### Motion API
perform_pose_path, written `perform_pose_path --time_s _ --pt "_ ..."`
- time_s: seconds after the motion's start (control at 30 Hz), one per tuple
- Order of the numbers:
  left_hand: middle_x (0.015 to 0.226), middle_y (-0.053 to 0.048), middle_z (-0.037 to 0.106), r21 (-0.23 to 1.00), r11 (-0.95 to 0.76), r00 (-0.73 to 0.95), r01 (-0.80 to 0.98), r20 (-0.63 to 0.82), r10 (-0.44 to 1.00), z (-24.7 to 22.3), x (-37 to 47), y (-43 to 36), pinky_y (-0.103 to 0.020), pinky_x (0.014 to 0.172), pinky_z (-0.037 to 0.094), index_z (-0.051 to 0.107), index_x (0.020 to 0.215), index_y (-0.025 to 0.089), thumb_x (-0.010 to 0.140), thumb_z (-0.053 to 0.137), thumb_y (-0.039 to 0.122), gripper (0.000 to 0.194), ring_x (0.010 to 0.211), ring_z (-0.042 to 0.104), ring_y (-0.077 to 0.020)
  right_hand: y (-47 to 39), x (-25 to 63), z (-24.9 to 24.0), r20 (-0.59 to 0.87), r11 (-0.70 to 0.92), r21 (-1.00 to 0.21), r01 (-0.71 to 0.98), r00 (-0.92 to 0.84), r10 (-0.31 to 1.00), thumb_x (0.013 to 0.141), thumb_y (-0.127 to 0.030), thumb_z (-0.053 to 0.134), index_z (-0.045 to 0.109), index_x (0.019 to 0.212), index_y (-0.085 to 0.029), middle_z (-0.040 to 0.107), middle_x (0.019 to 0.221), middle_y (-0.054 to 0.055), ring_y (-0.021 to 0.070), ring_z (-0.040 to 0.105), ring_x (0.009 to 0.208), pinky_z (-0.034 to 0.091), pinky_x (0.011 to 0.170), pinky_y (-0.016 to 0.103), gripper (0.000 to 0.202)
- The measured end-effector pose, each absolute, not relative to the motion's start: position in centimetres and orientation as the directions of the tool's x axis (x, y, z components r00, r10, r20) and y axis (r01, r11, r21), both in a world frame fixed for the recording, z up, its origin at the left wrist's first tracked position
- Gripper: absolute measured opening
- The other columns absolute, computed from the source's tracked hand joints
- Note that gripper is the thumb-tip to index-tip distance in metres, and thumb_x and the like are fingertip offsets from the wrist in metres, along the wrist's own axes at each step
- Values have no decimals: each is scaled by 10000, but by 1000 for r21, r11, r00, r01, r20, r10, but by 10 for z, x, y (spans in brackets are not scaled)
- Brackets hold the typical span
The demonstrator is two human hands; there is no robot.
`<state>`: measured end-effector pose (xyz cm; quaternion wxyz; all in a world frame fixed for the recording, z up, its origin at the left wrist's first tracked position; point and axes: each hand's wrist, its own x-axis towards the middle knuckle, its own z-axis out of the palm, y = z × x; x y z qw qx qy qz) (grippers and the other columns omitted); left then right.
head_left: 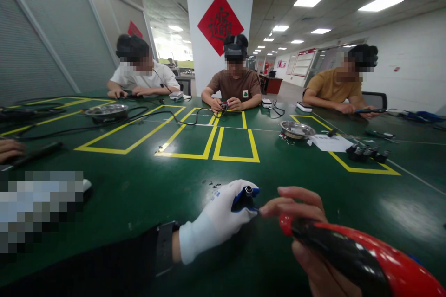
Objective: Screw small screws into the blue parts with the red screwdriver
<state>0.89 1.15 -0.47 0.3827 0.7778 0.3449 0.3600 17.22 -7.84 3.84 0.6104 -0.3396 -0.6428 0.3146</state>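
My left hand (223,216), in a white glove with blue on the fingers and palm, is closed around a small dark part (248,190) with a shiny metal ring at its top. To the right, my bare right hand (310,222) holds a red and black tool (351,246), whose rounded red end lies near the fingers. My right index fingertip meets or nearly meets the left glove's fingertips. Whether it pinches anything small there is too fine to tell.
Yellow tape rectangles mark the green table (149,185). Metal bowls (296,130) stand left and right, with a paper sheet (330,143) and black parts (365,153) at the right. Cables cross the left side. Three people sit opposite; another person's hand (10,149) is at far left.
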Motion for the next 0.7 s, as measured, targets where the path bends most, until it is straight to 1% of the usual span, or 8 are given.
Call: perform_pose_path --time_s 0.07,0.13,0.23,0.33,0.4,0.53,0.63,0.7 --pt "1070 -35 650 843 -477 511 249 304 804 -3 9 11 -323 909 470 581 1101 207 762 634 189 344 993 602 -199 -76 173 38 570 570 -819 56 -17 821 830 -295 625 622 934 -297 585 1159 87 272 636 974 539 820 467 104" --pt "1074 -36 648 844 -476 515 247 302 802 -2 8 10 -322 912 468 579 1103 205 764 630 183 344 996 600 -197 -72 173 35 582 582 -813 2 -25 813 829 -256 629 596 873 -287 612 1145 73 259 652 930 548 794 467 63" --pt "1081 -37 646 845 -464 511 266 285 811 -3 7 9 -323 925 462 579 1106 204 755 638 177 357 1003 598 -198 -67 169 28 609 601 -793 -101 -69 790 837 -246 628 548 858 -273 667 875 34 206 659 728 556 719 421 86" --pt "1078 -40 646 844 -463 507 271 284 814 -6 8 10 -329 933 460 575 1111 204 755 639 185 361 1004 599 -201 -67 166 24 625 615 -773 -159 -23 780 852 -269 608 532 903 -279 596 728 -8 165 606 609 546 691 389 92" --pt "1081 -43 644 843 -467 508 266 289 812 -7 8 10 -332 926 464 571 1115 203 758 639 191 364 1003 598 -202 -68 167 23 621 613 -775 -156 -1 784 873 -285 567 528 993 -289 581 784 4 170 607 648 541 715 401 126" --pt "1098 -44 639 842 -472 520 260 290 804 -5 8 10 -332 914 468 565 1127 202 772 627 198 360 1005 593 -199 -70 176 21 560 560 -828 -22 -54 827 915 -246 474 484 1185 -273 594 1050 73 218 630 896 510 838 435 272" --pt "1101 -47 636 834 -478 523 274 289 802 -2 7 9 -335 909 467 566 1127 202 780 616 191 350 1006 589 -202 -67 182 21 560 561 -827 44 -34 828 925 -185 456 512 1123 -267 580 1174 79 232 579 1079 454 945 455 221" --pt "1096 -46 633 832 -478 518 282 287 806 -2 7 8 -334 904 466 566 1124 204 783 611 185 345 1002 587 -201 -64 183 22 559 559 -829 -1 -13 829 915 -149 479 515 1032 -267 560 1230 65 217 584 1077 470 929 440 170"
